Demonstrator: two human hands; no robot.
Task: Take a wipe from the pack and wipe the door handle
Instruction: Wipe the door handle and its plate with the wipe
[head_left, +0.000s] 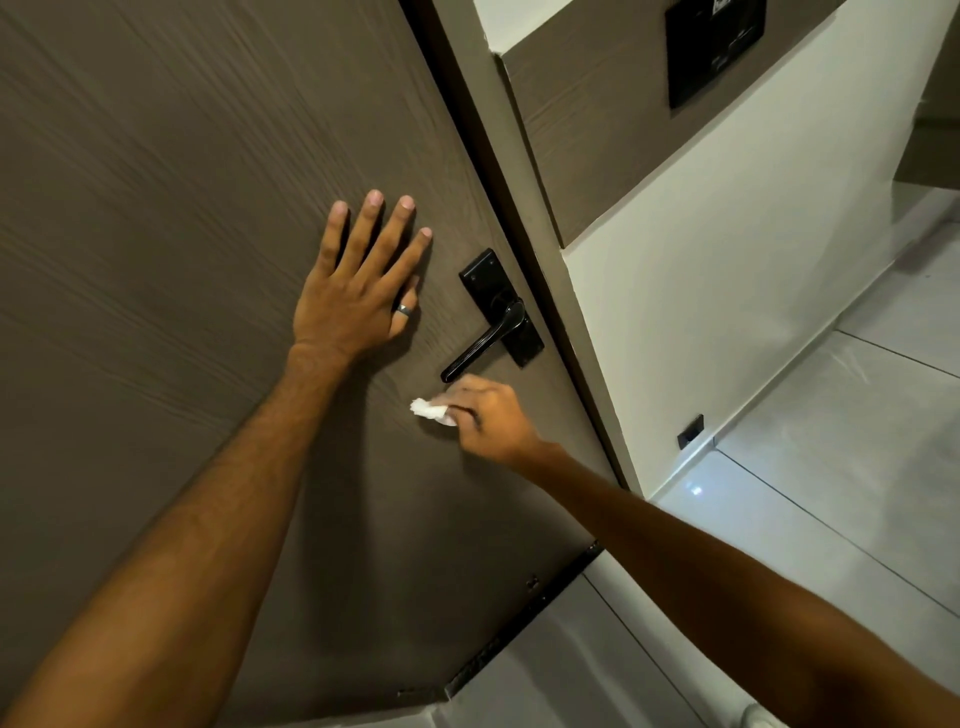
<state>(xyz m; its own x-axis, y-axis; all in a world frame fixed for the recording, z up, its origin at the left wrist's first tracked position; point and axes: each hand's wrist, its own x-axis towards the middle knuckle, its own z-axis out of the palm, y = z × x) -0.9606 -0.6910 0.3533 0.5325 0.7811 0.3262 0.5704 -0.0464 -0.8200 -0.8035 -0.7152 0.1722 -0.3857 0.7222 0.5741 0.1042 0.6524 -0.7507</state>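
Note:
A black lever door handle (480, 340) on a black backplate sits near the right edge of a brown wood-grain door (182, 182). My left hand (358, 291) lies flat on the door, fingers spread, just left of the handle, with a ring on one finger. My right hand (488, 418) is just below the free end of the lever and pinches a crumpled white wipe (430, 410), which sticks out to the left of my fingers. The wipe is close under the lever's tip; contact cannot be told. No wipe pack is in view.
The door frame (535, 249) runs diagonally right of the handle. Beyond it are a white wall (727, 260), a black wall panel (714, 47) at the top, a small black door stop (691, 431) and a pale tiled floor (831, 493).

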